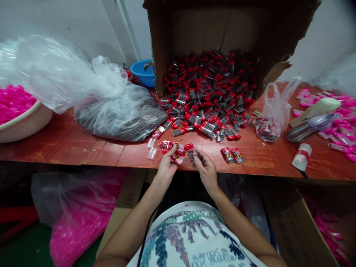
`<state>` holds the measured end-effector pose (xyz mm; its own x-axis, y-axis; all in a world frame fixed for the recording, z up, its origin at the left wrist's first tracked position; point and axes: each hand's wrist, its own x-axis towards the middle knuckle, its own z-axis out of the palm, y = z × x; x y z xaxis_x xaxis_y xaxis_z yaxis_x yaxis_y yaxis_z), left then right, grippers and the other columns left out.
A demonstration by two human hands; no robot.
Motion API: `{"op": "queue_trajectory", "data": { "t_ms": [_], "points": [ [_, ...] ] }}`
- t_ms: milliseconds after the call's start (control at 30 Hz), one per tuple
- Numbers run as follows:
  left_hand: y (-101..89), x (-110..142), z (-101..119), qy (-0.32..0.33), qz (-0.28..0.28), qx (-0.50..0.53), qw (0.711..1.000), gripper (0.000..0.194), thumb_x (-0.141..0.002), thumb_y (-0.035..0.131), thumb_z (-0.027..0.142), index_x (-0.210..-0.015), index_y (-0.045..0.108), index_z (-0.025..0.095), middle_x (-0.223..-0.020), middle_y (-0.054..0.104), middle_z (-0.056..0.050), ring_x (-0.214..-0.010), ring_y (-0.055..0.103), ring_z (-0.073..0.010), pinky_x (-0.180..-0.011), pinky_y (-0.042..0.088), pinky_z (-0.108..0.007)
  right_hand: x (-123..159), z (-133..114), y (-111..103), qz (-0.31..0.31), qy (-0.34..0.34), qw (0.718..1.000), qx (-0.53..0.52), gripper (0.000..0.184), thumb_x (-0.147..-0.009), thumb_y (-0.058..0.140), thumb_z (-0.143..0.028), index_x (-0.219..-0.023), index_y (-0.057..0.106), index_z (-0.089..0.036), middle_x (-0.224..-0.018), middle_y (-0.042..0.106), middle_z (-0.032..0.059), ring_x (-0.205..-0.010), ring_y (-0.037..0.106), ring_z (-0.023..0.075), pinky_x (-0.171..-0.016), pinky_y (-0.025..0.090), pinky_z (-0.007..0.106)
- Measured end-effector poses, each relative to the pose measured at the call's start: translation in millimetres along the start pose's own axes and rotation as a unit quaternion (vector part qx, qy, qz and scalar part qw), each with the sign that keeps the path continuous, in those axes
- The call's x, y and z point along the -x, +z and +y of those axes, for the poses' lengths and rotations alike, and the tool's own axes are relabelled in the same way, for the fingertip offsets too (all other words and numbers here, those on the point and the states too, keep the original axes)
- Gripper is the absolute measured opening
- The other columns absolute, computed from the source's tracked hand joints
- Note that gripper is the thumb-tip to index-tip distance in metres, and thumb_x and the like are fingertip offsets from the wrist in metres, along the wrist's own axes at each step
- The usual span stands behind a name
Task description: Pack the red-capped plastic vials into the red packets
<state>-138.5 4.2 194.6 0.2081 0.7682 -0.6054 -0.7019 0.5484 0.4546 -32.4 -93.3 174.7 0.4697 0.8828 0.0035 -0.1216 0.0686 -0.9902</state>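
In my left hand point(167, 165), pinched between thumb and fingers, is a small red printed plastic wrapper point(178, 155). My right hand point(206, 170) grips a little clear container point(190, 152) with a red cap and dark beads inside, close beside the wrapper but not visibly in it. More red printed wrappers point(166, 145) lie just beyond my left fingers. Two clear, capless tubes point(151, 148) rest to their left. Right of my hands, two wrapped containers point(233, 155) lie side by side on the red table point(264, 163).
A tipped cardboard box point(158, 44) spills a heap of red-capped containers point(208, 96). Left of it sit a bag of dark beads point(119, 115), a blue basin point(143, 72) and a bowl point(33, 122) of pink pieces. At right are a small plastic bag point(268, 126), a bead-filled scoop point(308, 128) and pink items point(342, 126).
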Motion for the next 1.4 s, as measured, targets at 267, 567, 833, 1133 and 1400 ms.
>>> {"op": "queue_trajectory", "data": {
  "t_ms": [267,567,833,1133,1400],
  "points": [
    [-1.6,1.7,-3.4,-0.004,-0.006,-0.015,1.000,0.011,-0.072,0.067,0.006,-0.078,0.064,0.014,-0.074,0.071,-0.002,-0.064,0.067,-0.0133,-0.068,0.056,-0.027,1.9,3.6,0.0,-0.018,0.007,1.000,0.014,0.037,-0.083,0.058,-0.036,-0.118,0.060,-0.021,-0.107,0.066,0.0057,-0.087,0.063,0.0181,-0.075,0.054,0.031],
    [-0.4,7.2,-8.4,0.040,-0.031,-0.048,0.998,0.012,-0.067,0.071,0.005,-0.077,0.067,0.012,-0.075,0.072,-0.004,-0.066,0.067,-0.0151,-0.071,0.055,-0.028,1.7,0.7,-3.6,-0.032,0.018,0.999,0.015,0.037,-0.083,0.058,-0.036,-0.117,0.061,-0.021,-0.108,0.067,0.0058,-0.089,0.063,0.0191,-0.074,0.054,0.032],
    [3.2,19.2,-6.1,0.085,-0.083,-0.079,0.990,0.025,-0.057,0.078,0.006,-0.078,0.066,0.013,-0.075,0.071,-0.003,-0.066,0.066,-0.0151,-0.073,0.055,-0.030,-0.9,-4.5,-11.8,-0.061,0.018,0.997,0.048,0.033,-0.083,0.059,-0.033,-0.115,0.063,-0.024,-0.113,0.065,0.0047,-0.097,0.061,0.0203,-0.080,0.052,0.032],
    [1.1,22.3,-8.3,0.116,-0.161,-0.141,0.970,0.032,-0.054,0.083,0.015,-0.081,0.067,0.013,-0.077,0.070,-0.003,-0.067,0.065,-0.0153,-0.071,0.054,-0.029,0.0,-13.2,-12.1,-0.057,-0.071,0.990,0.105,0.030,-0.084,0.059,-0.029,-0.113,0.065,-0.025,-0.108,0.062,0.0052,-0.097,0.058,0.0184,-0.083,0.049,0.032],
    [-2.2,21.9,-1.9,0.124,-0.223,-0.225,0.940,0.024,-0.054,0.081,0.011,-0.074,0.067,0.012,-0.074,0.069,-0.003,-0.071,0.064,-0.0159,-0.075,0.051,-0.029,0.2,-7.3,-14.2,-0.042,0.056,0.997,-0.034,0.027,-0.080,0.064,-0.034,-0.103,0.065,-0.021,-0.096,0.067,0.0032,-0.077,0.062,0.0154,-0.063,0.052,0.027]
  ]
}}
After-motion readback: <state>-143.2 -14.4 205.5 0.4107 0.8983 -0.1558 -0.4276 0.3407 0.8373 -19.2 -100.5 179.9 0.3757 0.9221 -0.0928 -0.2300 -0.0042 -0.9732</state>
